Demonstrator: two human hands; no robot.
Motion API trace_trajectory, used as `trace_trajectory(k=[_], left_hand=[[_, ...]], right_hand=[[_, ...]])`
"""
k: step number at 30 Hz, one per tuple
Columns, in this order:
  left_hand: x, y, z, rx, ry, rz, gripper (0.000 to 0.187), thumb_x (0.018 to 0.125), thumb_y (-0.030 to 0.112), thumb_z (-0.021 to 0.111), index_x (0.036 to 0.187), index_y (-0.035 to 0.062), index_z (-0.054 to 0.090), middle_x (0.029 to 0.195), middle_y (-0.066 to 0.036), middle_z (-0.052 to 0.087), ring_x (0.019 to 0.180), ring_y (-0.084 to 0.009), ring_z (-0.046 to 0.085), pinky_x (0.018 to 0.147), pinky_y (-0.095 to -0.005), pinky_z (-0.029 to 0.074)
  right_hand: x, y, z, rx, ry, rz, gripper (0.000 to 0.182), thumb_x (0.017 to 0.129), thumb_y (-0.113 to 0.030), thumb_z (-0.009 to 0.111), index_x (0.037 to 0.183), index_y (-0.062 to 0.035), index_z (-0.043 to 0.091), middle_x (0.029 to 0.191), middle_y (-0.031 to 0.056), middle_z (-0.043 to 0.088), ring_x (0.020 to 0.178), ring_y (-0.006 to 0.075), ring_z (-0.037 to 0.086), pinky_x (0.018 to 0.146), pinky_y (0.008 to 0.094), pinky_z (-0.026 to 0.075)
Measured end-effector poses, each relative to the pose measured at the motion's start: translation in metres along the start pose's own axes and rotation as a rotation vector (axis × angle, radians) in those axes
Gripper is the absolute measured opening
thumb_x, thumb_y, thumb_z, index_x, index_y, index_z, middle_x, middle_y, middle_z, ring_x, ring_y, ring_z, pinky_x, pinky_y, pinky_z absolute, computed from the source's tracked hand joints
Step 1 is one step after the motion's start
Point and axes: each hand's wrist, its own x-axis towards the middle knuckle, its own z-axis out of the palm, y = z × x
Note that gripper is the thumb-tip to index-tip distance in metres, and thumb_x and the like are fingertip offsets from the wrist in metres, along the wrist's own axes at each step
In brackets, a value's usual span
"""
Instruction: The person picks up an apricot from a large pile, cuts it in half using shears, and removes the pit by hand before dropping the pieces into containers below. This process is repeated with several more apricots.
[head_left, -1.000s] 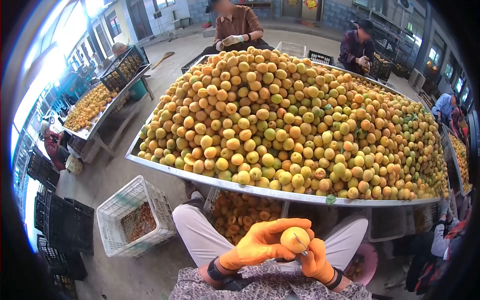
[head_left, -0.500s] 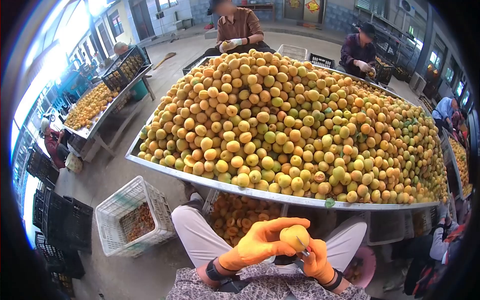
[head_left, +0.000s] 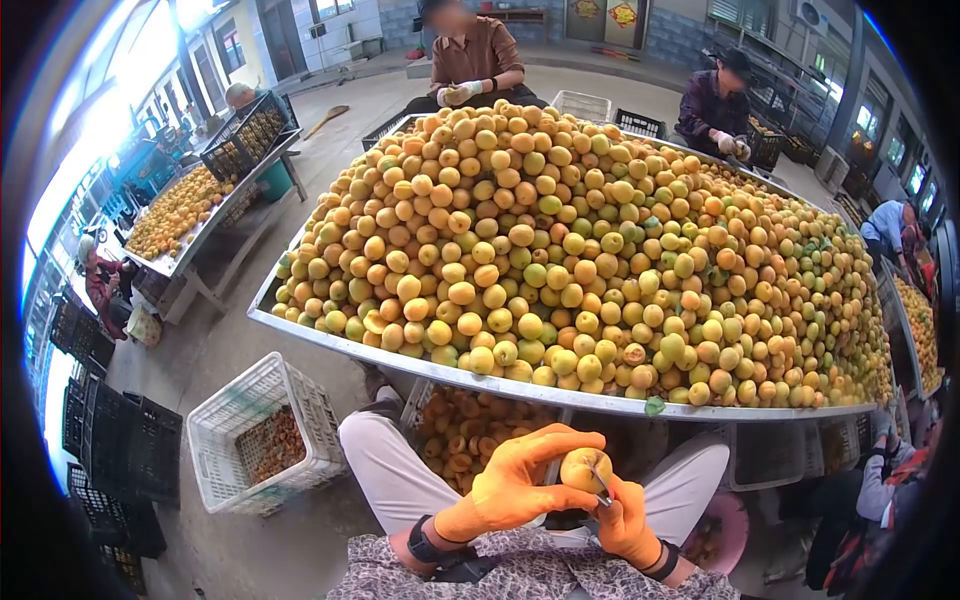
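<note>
In an orange glove, my left hand (head_left: pixel 515 482) grips an apricot (head_left: pixel 578 468) between thumb and fingers, above my lap. My right hand (head_left: pixel 628 520), gloved the same way, is closed on a small knife (head_left: pixel 601 484). The blade lies against the right side of the fruit, and the knife's handle is mostly hidden by my fingers. Just past my hands, between my knees, a crate (head_left: pixel 470 425) holds split apricot halves.
A metal-edged table (head_left: pixel 480 384) ahead bears a large heap of apricots (head_left: pixel 560 250). To my left stands a white plastic crate (head_left: pixel 330 420) with pits at its bottom. A pink basin (head_left: pixel 728 530) is by my right leg. Several people work around other tables.
The blade now sits more upright across the apricot, and the fruit appears slightly turned. Both hands stay almost in place; the whole view has shifted a little.
</note>
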Motion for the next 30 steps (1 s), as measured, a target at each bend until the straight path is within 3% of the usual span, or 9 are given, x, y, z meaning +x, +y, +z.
trace_trajectory(k=[8,10,12,14,17,19,22,29,30], left_hand=[[0.011,0.01,-0.037,0.539,-0.13,0.008,0.058,0.064,0.001,0.086,0.117,0.0011,0.064,0.108,-0.006,0.062,0.097,-0.0158,0.063,0.084,-0.0278,0.053],[0.011,-0.01,-0.045,0.29,-0.057,-0.018,0.058,0.064,0.003,0.086,0.118,0.0005,0.063,0.106,-0.008,0.063,0.098,-0.0163,0.062,0.086,-0.0274,0.051],[0.009,-0.018,-0.043,0.29,-0.004,-0.011,0.058,0.066,0.005,0.085,0.119,0.0,0.061,0.105,-0.009,0.063,0.099,-0.016,0.062,0.086,-0.027,0.051],[0.007,-0.02,-0.041,-0.293,0.107,-0.291,0.056,0.072,0.008,0.08,0.123,-0.0012,0.058,0.106,-0.013,0.062,0.1,-0.0173,0.061,0.087,-0.0287,0.05],[0.003,-0.027,-0.026,-0.676,0.035,-0.321,0.048,0.081,0.018,0.071,0.122,-0.0022,0.058,0.105,-0.016,0.062,0.101,-0.0203,0.06,0.089,-0.0313,0.05],[0.002,-0.041,-0.023,-0.684,-0.046,-0.289,0.047,0.087,0.02,0.06,0.128,-0.0027,0.052,0.11,-0.016,0.061,0.104,-0.0243,0.06,0.093,-0.034,0.048],[-0.001,-0.049,-0.013,-0.591,0.016,-0.316,0.058,0.092,0.027,0.047,0.143,0.0034,0.034,0.123,-0.01,0.055,0.101,-0.0167,0.058,0.073,-0.0232,0.049],[-0.005,-0.061,-0.013,0.322,-0.031,-0.009,0.051,0.09,0.033,0.052,0.129,0.0014,0.046,0.107,-0.011,0.059,0.096,-0.0227,0.059,0.082,-0.0324,0.048],[-0.003,-0.052,-0.009,0.372,0.004,-0.02,0.053,0.084,0.023,0.066,0.127,0.0008,0.047,0.114,-0.01,0.059,0.099,-0.0167,0.059,0.082,-0.0284,0.048]], right_hand=[[0.019,-0.029,-0.02,-0.1,-0.215,0.196,0.039,0.095,-0.039,0.053,0.083,-0.0025,0.054,0.058,0.0131,0.046,0.049,0.0317,0.045,0.049,0.0354,0.038],[0.018,-0.032,-0.018,-0.118,-0.22,0.233,0.037,0.095,-0.037,0.055,0.082,-0.0024,0.053,0.058,0.013,0.046,0.05,0.0317,0.044,0.049,0.0355,0.038],[0.004,-0.029,-0.011,0.196,0.035,0.076,0.032,0.093,-0.03,0.058,0.08,-0.002,0.053,0.057,0.0069,0.046,0.049,0.0202,0.041,0.048,0.0306,0.034],[0.009,-0.038,-0.012,0.301,0.179,0.001,0.028,0.087,-0.021,0.067,0.077,-0.0019,0.051,0.059,-0.0001,0.044,0.053,0.0081,0.036,0.048,0.0247,0.03],[0.037,-0.042,-0.011,0.103,0.088,0.175,0.04,0.07,-0.014,0.084,0.102,-0.0004,0.064,0.07,-0.0008,0.044,0.061,0.0088,0.04,0.053,0.024,0.033],[0.048,-0.032,-0.008,0.03,0.066,0.014,0.056,0.065,-0.012,0.086,0.116,-0.0053,0.065,0.076,0.0009,0.046,0.066,0.0115,0.044,0.057,0.0254,0.037],[0.056,-0.036,-0.008,-0.159,-0.104,0.014,0.055,0.066,-0.013,0.085,0.116,-0.0059,0.064,0.089,0.007,0.06,0.078,0.0183,0.058,0.068,0.0294,0.047],[0.054,-0.026,0.0,-0.382,-0.171,-0.136,0.058,0.068,-0.02,0.083,0.119,-0.0091,0.06,0.116,0.016,0.063,0.087,0.0286,0.067,0.069,0.0341,0.053],[0.055,-0.022,0.004,-0.333,-0.124,-0.174,0.056,0.07,-0.021,0.081,0.12,-0.0091,0.058,0.111,0.0152,0.064,0.082,0.0304,0.066,0.068,0.0342,0.053]])
